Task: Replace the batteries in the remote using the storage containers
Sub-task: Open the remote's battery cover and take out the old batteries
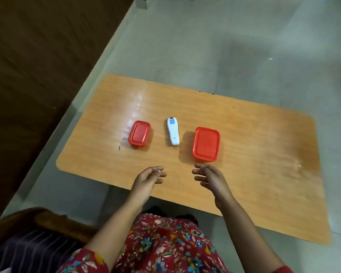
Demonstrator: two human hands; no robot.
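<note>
Soft indoor light; white glare streaks the tabletop (244, 154) toward ten o'clock. Wide-angle bending skews the edges, corners dim, and detail stays slightly blurred.

Table (244, 154) bears remote (173, 131), small container (139, 133), large container (206, 144).

bare table (254, 154) before the hands, remote (173, 131) flanked by small container (139, 133), large container (206, 144), gaps between

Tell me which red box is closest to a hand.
The bigger red box, right of the remote; it sits just beyond the right hand.
</note>
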